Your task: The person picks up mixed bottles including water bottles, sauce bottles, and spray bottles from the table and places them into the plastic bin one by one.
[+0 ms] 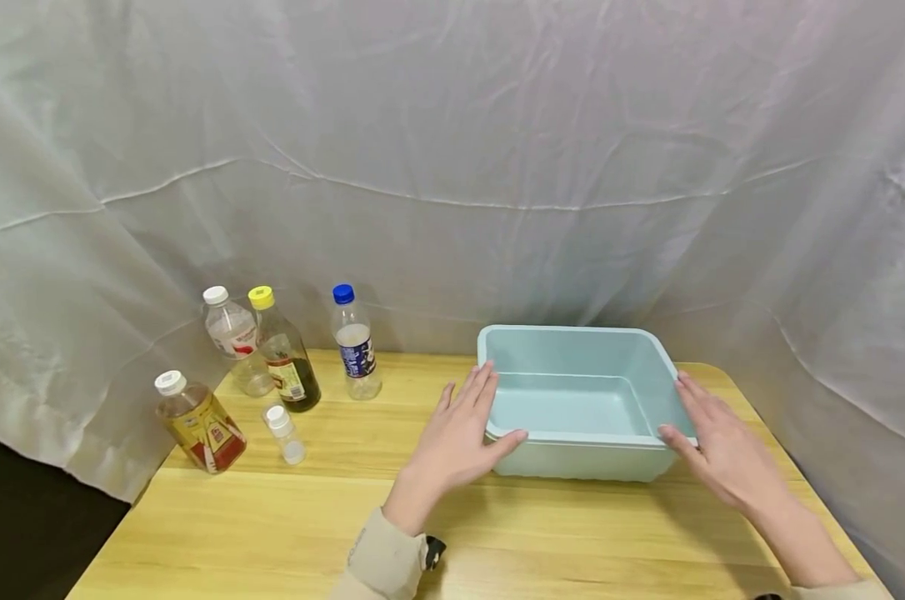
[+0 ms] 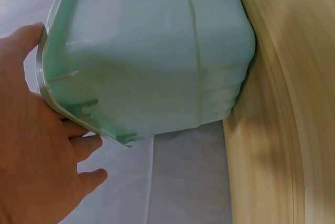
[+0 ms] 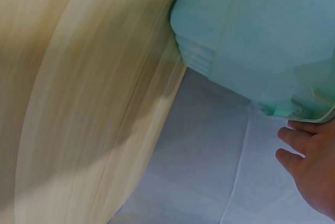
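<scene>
A light blue-green plastic basin (image 1: 583, 460), with nothing inside it, stands on the right part of the wooden table. At its left front corner lies my left hand (image 1: 458, 433), fingers straight along the side rim and thumb at the front rim. My right hand (image 1: 725, 446) mirrors this at the right front corner, its fingertips against the side rim. From the left wrist, the thumb and fingers (image 2: 86, 148) show right at the basin's lip. In the right wrist view, extended fingers (image 3: 296, 141) lie just beside the rim.
At the table's left are an amber-liquid bottle (image 1: 207, 429), a clear white-capped bottle (image 1: 231, 329), a yellow-capped dark sauce bottle (image 1: 291, 371), a small white-capped bottle (image 1: 283, 433) and a blue-capped bottle (image 1: 357, 350). A grey curtain (image 1: 437, 150) hangs behind the wooden table (image 1: 272, 533).
</scene>
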The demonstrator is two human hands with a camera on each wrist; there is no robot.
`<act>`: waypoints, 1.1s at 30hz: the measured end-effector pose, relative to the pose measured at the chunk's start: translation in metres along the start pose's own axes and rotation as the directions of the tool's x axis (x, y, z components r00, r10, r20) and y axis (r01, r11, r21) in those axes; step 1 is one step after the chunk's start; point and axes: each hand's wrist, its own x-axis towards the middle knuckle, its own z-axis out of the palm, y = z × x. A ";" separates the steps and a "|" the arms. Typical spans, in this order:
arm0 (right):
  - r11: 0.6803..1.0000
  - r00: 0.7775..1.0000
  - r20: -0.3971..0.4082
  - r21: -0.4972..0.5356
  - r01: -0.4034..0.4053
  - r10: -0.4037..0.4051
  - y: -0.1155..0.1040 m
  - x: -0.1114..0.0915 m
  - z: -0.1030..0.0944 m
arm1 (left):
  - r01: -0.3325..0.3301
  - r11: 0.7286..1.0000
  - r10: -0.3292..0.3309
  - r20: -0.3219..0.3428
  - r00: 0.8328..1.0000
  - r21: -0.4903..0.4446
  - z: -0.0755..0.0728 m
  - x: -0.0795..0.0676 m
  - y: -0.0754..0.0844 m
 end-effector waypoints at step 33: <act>0.998 0.999 0.012 0.042 0.038 -0.039 -0.080 0.029 0.029 | 0.059 0.998 -0.062 -0.085 0.994 -0.029 -0.032 -0.049 -0.070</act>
